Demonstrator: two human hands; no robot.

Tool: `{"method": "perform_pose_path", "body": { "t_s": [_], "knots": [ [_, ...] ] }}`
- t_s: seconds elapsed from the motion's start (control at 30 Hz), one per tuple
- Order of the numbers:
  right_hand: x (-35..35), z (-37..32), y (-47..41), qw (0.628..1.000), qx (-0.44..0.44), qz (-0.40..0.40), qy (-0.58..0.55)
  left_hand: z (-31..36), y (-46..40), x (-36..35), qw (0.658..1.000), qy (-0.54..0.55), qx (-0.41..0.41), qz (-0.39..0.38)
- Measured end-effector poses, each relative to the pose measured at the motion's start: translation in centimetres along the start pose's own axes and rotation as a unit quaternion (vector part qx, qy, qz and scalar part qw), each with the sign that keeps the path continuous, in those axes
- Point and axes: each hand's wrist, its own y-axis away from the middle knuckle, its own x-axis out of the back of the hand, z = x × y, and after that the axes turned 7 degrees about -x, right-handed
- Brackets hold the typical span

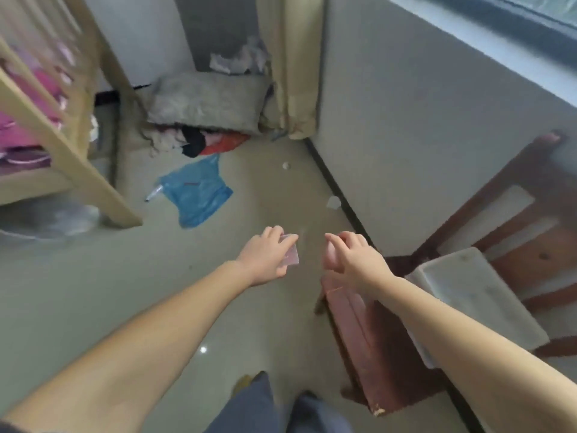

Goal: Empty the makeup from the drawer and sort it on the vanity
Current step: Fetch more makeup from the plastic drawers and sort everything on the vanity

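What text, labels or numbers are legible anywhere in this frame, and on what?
None can be read.
Blue plastic bag on the floor: a short dark mark, too blurred to read.
Small flat pink case held in the left hand: no print visible.
Pale pink rounded item at the right hand: no print visible.
Reddish-brown wooden drawer: no markings.

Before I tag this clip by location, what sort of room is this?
Probably a lived-in bedroom. A wooden bed frame with pink bedding stands at the left, clothes lie piled on the tiled floor by a curtain, and a window runs along the right wall.
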Motion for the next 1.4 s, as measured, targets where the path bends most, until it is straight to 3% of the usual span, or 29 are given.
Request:
{"method": "perform_pose_path", "body": {
  "t_s": [0.2,0.43,0.7,0.97,1.4],
  "knots": [
    [-1.6,-16.4,-1.3,0.979,0.201,-0.021,0.035,-6.9,16.9,-1.4,0.981,0.039,0.188,0.033],
    [-6.7,-38.6,3.7,0.92,0.383,-0.052,0.069,-11.4,40.1,-4.9,0.928,0.079,0.361,0.053],
    [-13.0,-63.0,14.0,0.851,0.514,-0.086,0.066,-14.3,65.2,-7.9,0.861,0.09,0.495,0.074],
    [-18.4,-82.6,19.6,0.755,0.638,-0.105,0.106,-18.2,82.2,-11.5,0.78,0.108,0.611,0.08],
    [-24.1,-117.9,18.0,0.617,0.763,-0.134,0.137,-38.3,103.4,-12.3,0.665,0.109,0.729,0.12]
  ]
}}
